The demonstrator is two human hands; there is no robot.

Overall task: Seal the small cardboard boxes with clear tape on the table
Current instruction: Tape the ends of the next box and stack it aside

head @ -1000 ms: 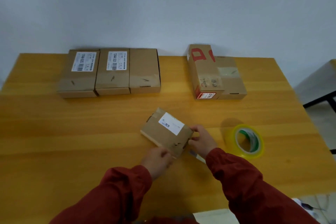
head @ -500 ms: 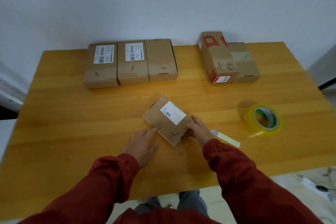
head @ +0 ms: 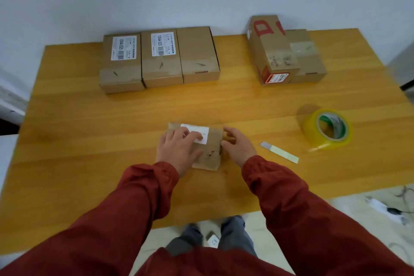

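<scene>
A small brown cardboard box [head: 212, 154] with a white label lies flat on the wooden table [head: 89, 141], near the front edge. My left hand [head: 179, 150] rests flat on its top, fingers spread over the label. My right hand [head: 238, 145] touches the box's right side with relaxed fingers. A roll of clear yellowish tape [head: 327, 129] stands tilted on the table to the right, apart from both hands. A slim pale cutter [head: 280, 152] lies between the box and the roll.
Three small boxes [head: 161, 58] stand side by side at the back left, by the wall. A taller box with red print [head: 271, 49] and a lower box [head: 307, 58] sit at the back right. A white power strip [head: 380, 206] lies on the floor.
The box has turned from a diagonal lie to nearly square with the table edge. My left hand moved from the table onto the box top. The camera view shifted.
</scene>
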